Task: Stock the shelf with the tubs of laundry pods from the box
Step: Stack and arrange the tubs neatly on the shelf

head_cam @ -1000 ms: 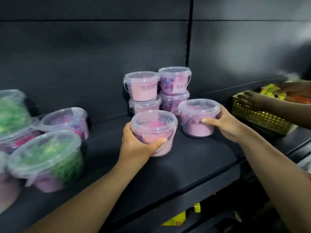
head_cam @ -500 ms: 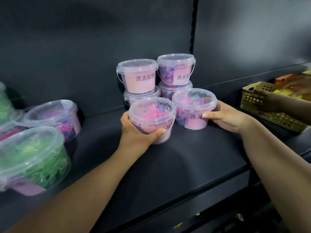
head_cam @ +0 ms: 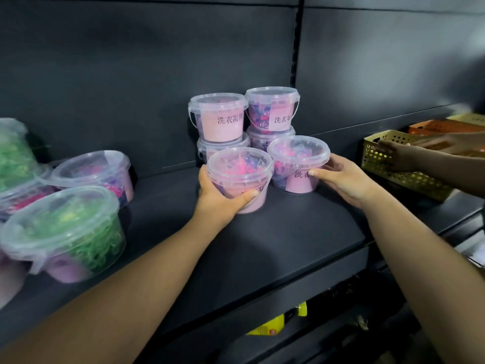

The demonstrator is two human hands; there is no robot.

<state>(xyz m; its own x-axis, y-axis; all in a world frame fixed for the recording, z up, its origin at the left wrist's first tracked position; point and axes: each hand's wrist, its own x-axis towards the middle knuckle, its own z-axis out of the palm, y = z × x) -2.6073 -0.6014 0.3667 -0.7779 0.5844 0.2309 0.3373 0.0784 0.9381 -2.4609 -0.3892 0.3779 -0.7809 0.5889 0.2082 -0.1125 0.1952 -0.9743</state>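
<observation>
Two stacks of clear tubs of pink and purple laundry pods point(head_cam: 219, 119) stand at the back of the black shelf point(head_cam: 275, 232). My left hand point(head_cam: 217, 195) grips a tub point(head_cam: 240, 174) in front of the left stack, its base at the shelf surface. To its right, a second front tub point(head_cam: 298, 160) rests on the shelf, and my right hand point(head_cam: 343, 177) holds its right side with the thumb on its label. The box is not in view.
Tubs with green contents point(head_cam: 65, 229) and a pink tub point(head_cam: 94, 172) crowd the shelf's left end. At the right, another person's hands point(head_cam: 401, 156) handle a yellow perforated basket point(head_cam: 393, 174); an orange basket point(head_cam: 443, 126) sits behind it. Yellow packages point(head_cam: 267, 328) lie below the shelf.
Both front tubs have moved back toward the stacks and come down onto the shelf, close together. The other person's hands have shifted on the yellow basket.
</observation>
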